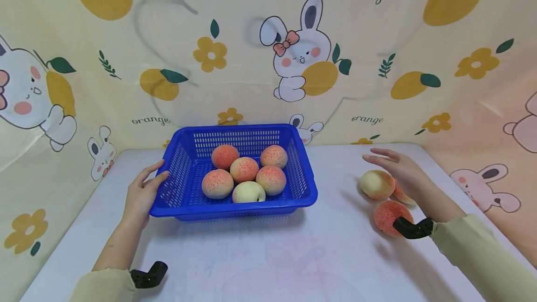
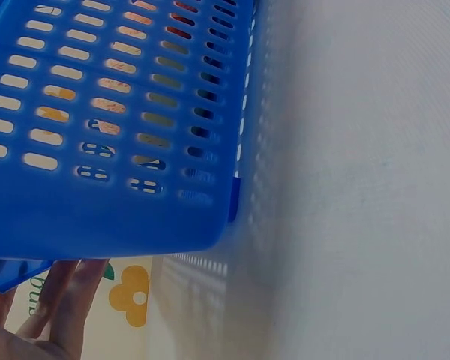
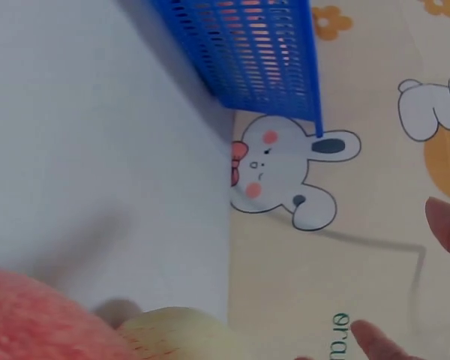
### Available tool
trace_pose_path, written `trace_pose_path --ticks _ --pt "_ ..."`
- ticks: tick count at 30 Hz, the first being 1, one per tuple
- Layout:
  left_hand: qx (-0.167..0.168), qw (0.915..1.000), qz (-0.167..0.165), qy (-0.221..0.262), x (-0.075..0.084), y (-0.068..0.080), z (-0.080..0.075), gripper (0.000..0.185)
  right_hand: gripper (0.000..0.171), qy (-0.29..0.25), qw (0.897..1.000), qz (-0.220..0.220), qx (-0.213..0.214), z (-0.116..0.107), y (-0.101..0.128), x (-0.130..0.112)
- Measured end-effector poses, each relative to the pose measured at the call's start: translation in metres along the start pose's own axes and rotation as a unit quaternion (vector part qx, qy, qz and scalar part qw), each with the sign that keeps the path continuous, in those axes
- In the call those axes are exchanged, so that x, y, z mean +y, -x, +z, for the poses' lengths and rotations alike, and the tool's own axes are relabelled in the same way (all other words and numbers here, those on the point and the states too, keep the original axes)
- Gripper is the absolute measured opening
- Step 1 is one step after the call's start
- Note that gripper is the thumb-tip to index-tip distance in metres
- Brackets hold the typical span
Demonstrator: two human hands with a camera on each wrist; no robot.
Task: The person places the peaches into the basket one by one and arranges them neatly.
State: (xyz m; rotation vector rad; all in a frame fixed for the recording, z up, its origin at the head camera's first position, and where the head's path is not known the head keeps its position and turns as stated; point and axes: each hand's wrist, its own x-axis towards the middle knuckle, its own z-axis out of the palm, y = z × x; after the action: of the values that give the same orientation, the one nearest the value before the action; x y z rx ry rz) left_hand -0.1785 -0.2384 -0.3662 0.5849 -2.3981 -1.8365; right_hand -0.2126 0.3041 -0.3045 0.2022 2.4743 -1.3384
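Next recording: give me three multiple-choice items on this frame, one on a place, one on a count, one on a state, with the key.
1. Where is the left hand?
A. at the basket's left rim
B. inside the basket
C. flat on the table, far from the basket

2. How many peaches lie in the blue basket?
A. three
B. six
C. nine

3. How is the right hand?
A. a fist
B. gripping a peach
C. open, fingers straight, over the peaches on the table

Key: 1 A, its fingers meet the rim; 2 B, six show in the head view; 3 C, its fingers are spread above the pale peach.
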Motion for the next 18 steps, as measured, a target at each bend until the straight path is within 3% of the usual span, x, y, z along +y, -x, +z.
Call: trace_pose_path --ticks 7,11,18 --pt "0.0 1.0 -0.001 -0.004 0.0 0.0 0.001 0.056 0.1 -0.031 0.998 0.059 -0.001 0.001 0.0 0.005" --pt "0.002 1.0 -0.001 -0.007 0.0 0.001 0.001 0.056 0.1 -0.03 0.997 0.064 0.0 0.002 -0.002 0.01" --pt "0.007 0.9999 0.004 0.009 0.0 0.0 0.0 0.054 0.097 -0.06 0.995 0.072 -0.037 0.006 -0.008 0.015"
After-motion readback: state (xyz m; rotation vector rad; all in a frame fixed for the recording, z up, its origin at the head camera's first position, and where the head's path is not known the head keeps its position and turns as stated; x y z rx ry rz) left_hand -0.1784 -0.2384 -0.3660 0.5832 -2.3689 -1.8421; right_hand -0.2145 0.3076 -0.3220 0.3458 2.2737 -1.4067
